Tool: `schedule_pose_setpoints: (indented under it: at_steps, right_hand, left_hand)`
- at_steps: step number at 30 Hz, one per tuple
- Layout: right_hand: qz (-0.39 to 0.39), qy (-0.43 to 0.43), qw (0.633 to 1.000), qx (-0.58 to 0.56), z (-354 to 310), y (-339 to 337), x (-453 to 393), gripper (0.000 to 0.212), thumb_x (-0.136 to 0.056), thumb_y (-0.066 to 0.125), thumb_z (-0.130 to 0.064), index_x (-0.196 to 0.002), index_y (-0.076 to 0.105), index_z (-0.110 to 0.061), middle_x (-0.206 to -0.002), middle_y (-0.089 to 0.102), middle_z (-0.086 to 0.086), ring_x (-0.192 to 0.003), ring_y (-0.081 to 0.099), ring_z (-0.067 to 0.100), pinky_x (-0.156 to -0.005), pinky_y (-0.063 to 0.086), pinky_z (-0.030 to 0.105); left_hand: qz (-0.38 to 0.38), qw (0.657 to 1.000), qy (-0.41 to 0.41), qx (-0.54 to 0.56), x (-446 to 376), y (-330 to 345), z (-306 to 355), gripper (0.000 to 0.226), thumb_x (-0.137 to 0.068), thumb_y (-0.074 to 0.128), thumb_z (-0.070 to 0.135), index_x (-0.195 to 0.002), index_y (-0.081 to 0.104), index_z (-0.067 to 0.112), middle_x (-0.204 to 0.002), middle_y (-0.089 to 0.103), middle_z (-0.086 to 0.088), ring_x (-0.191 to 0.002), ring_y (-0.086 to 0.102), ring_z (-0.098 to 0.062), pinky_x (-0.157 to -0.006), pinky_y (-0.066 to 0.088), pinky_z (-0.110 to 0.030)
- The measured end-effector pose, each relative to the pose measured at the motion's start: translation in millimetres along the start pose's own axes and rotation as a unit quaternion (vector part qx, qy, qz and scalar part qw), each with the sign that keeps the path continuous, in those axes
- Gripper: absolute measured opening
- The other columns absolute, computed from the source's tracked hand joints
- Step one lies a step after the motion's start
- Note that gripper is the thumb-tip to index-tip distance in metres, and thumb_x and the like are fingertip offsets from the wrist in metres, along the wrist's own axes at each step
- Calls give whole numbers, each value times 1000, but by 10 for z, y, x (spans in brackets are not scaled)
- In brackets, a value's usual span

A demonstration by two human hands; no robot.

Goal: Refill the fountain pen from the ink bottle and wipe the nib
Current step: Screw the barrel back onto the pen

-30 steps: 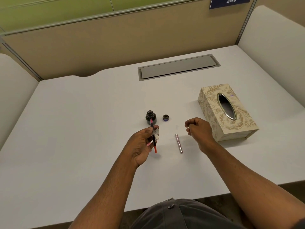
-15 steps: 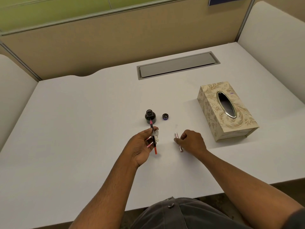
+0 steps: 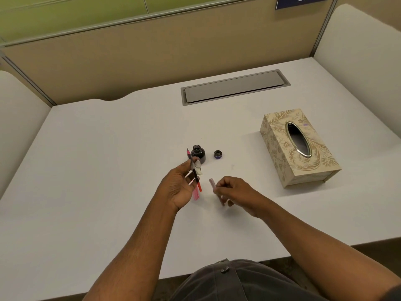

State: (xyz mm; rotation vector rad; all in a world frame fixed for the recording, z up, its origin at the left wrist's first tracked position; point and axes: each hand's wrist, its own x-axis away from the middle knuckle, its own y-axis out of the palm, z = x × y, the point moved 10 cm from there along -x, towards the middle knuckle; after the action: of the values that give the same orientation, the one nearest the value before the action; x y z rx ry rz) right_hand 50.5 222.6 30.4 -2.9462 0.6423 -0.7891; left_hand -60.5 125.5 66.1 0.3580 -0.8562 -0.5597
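My left hand [image 3: 181,185] grips the red and black fountain pen [image 3: 194,172], nib pointing away, together with a small crumpled white tissue [image 3: 198,169]. Just beyond it stands the dark ink bottle [image 3: 198,153], open, with its cap [image 3: 217,154] lying to the right. My right hand [image 3: 235,193] pinches the pale pink pen barrel [image 3: 213,184] and lifts it off the white desk [image 3: 108,170]; the lower part of the barrel is blurred and half hidden by my fingers.
A patterned beige tissue box [image 3: 297,146] stands at the right of the desk. A grey cable hatch [image 3: 235,86] lies at the back. Beige partition walls close the desk at the back and both sides.
My right hand came down from beside the tissue box onto the pink barrel, pinched it and raised it toward the left. The left hand shifted its pen slightly left of the bottle.
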Motion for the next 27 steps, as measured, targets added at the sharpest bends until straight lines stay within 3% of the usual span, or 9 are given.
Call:
schedule_pose_setpoints:
  at_steps: [3, 8, 12, 23, 27]
  right_hand:
    - [-53, -9, 998, -16, -51, 192, 97, 5, -87, 67, -18, -86, 63, -14, -75, 67, 1, -68, 63, 14, -63, 47, 28]
    - [-55, -19, 998, -12, -98, 302, 142, 3, -87, 67, -18, -86, 64, -16, -77, 68, 0, -71, 63, 13, -65, 49, 28]
    - [-59, -19, 998, 7, -135, 361, 139, 8, -87, 67, -19, -91, 65, -13, -81, 69, 1, -72, 63, 12, -65, 50, 27]
    - [-34, -16, 999, 25, -201, 329, 137, 6, -90, 65, -19, -91, 64, -13, -84, 69, 3, -71, 63, 10, -65, 51, 26]
    - [-13, -18, 1000, 17, -239, 290, 115, 8, -89, 65, -21, -91, 65, -13, -86, 70, 4, -72, 64, 10, -66, 50, 26]
  left_hand:
    - [5, 1000, 26, 3, -35, -13, 126, 18, -92, 57, 16, -105, 67, 9, -92, 68, -3, -87, 60, -16, -79, 45, -26]
    - [16, 999, 42, 3, -51, -15, 171, 27, -90, 58, 15, -116, 64, 7, -97, 66, -3, -88, 59, -16, -77, 46, -27]
    - [9, 999, 37, -10, -64, -21, 118, 20, -90, 59, 15, -107, 66, 9, -93, 64, -5, -85, 58, -17, -77, 45, -27]
    - [14, 999, 41, -20, -91, -75, 95, 24, -87, 63, 15, -109, 67, 8, -93, 64, -7, -89, 57, -18, -78, 46, -28]
    - [11, 998, 36, -42, -79, -51, 28, 11, -89, 61, 15, -94, 70, 10, -88, 65, -6, -85, 59, -17, -82, 45, -28]
